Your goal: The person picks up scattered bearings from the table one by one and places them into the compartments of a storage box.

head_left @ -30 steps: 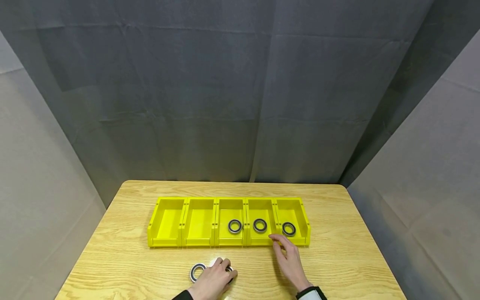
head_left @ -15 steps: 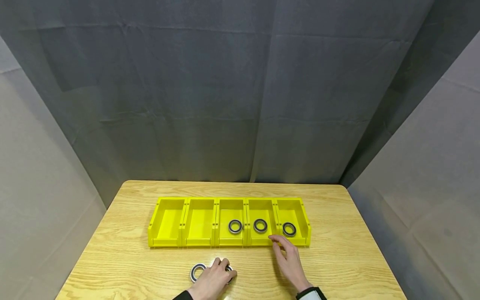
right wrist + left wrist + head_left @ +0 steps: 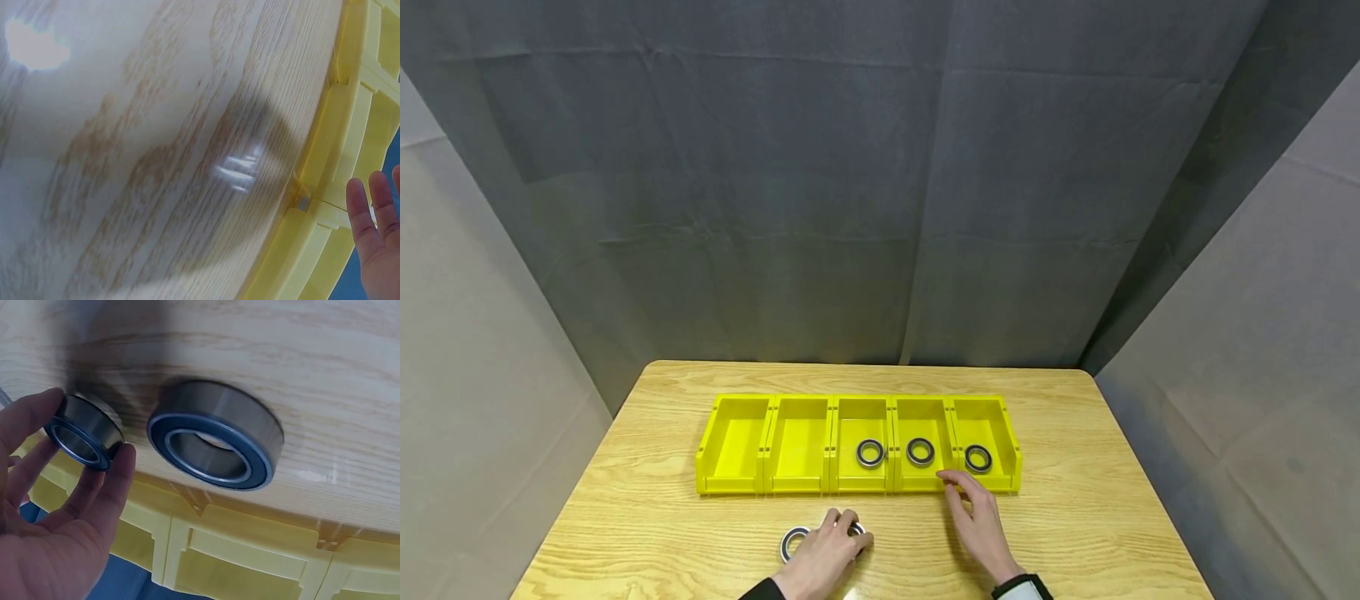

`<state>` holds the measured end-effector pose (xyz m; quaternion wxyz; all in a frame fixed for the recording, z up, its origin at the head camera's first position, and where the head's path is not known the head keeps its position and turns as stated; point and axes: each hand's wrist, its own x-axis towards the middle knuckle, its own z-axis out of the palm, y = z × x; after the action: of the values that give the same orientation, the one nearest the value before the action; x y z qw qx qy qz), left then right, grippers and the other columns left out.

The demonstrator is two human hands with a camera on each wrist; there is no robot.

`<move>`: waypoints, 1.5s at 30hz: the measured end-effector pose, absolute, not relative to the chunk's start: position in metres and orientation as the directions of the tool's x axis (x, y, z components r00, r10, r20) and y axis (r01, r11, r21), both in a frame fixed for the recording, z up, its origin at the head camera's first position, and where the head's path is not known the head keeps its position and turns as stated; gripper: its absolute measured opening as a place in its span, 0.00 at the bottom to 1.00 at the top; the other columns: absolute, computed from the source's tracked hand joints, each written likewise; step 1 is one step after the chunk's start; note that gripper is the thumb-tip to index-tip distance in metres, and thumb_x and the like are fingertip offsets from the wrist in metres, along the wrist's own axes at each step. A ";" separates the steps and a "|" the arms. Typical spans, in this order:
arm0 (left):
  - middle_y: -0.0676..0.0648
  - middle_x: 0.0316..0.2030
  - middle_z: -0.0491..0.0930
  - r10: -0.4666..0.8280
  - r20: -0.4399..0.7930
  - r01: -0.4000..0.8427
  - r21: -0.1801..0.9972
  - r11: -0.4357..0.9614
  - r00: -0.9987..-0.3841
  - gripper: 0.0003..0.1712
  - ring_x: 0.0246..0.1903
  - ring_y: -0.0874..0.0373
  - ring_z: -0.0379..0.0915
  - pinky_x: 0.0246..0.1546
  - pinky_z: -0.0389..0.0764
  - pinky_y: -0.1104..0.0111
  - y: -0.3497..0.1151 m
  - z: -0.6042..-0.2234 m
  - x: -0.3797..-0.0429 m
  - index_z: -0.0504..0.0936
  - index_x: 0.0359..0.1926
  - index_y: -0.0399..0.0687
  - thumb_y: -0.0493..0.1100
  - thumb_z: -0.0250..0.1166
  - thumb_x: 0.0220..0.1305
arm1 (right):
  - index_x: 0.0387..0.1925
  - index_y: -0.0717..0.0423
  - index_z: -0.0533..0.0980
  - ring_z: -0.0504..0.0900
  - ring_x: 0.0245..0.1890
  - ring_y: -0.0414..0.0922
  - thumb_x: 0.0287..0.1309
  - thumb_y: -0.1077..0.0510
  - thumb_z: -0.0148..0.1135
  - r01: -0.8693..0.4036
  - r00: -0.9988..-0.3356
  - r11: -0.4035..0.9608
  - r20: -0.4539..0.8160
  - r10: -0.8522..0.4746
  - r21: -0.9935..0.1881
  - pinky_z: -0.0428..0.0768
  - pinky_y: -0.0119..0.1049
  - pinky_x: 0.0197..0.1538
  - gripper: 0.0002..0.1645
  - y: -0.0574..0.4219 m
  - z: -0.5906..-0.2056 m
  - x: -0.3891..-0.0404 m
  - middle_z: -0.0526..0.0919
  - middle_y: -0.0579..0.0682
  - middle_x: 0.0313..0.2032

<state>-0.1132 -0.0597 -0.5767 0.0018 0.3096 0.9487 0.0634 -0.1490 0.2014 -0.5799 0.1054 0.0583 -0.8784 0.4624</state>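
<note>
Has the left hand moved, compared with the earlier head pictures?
Yes, slightly: in the head view, the left hand has shifted forward, toward the row of yellow bins.

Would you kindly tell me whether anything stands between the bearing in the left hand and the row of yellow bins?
Nothing visible stands between the bearing in the left hand and the yellow bins, save their own front walls. The right hand is off to one side, by the two rightmost bins.
</note>
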 end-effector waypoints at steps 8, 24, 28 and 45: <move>0.45 0.50 0.78 0.557 0.022 0.552 0.175 0.815 -0.830 0.16 0.47 0.50 0.75 0.28 0.85 0.65 -0.064 -0.573 -0.116 0.85 0.47 0.60 0.40 0.73 0.59 | 0.49 0.52 0.83 0.85 0.49 0.46 0.69 0.67 0.56 -0.195 -0.972 0.563 0.235 -0.002 -0.803 0.83 0.34 0.49 0.15 0.202 -0.580 -0.149 0.87 0.50 0.49; 0.41 0.51 0.79 0.495 0.131 0.511 0.163 0.844 -0.859 0.18 0.49 0.44 0.77 0.28 0.87 0.59 -0.074 -0.565 -0.123 0.84 0.52 0.56 0.41 0.72 0.60 | 0.48 0.53 0.84 0.85 0.47 0.42 0.67 0.68 0.57 -0.234 -0.957 0.577 0.289 0.003 -0.782 0.84 0.33 0.46 0.15 0.202 -0.583 -0.150 0.88 0.49 0.46; 0.41 0.51 0.79 0.485 0.122 0.500 0.171 0.849 -0.866 0.19 0.50 0.43 0.78 0.28 0.87 0.61 -0.077 -0.562 -0.126 0.84 0.53 0.55 0.42 0.72 0.60 | 0.49 0.53 0.83 0.85 0.49 0.45 0.69 0.66 0.56 -0.208 -0.966 0.577 0.257 0.003 -0.790 0.83 0.34 0.48 0.15 0.203 -0.580 -0.150 0.88 0.50 0.48; 0.38 0.53 0.78 0.460 0.134 0.479 0.213 0.852 -0.878 0.22 0.48 0.44 0.75 0.25 0.83 0.68 -0.090 -0.545 -0.139 0.82 0.55 0.51 0.38 0.73 0.59 | 0.50 0.54 0.83 0.84 0.50 0.42 0.68 0.66 0.56 -0.156 -0.980 0.559 0.199 0.016 -0.814 0.83 0.33 0.50 0.14 0.204 -0.577 -0.151 0.87 0.48 0.49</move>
<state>-0.1389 -0.0903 -0.5454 -0.0392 0.2441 0.9614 0.1206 -0.1508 0.2045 -0.5775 0.0918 0.0398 -0.8781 0.4678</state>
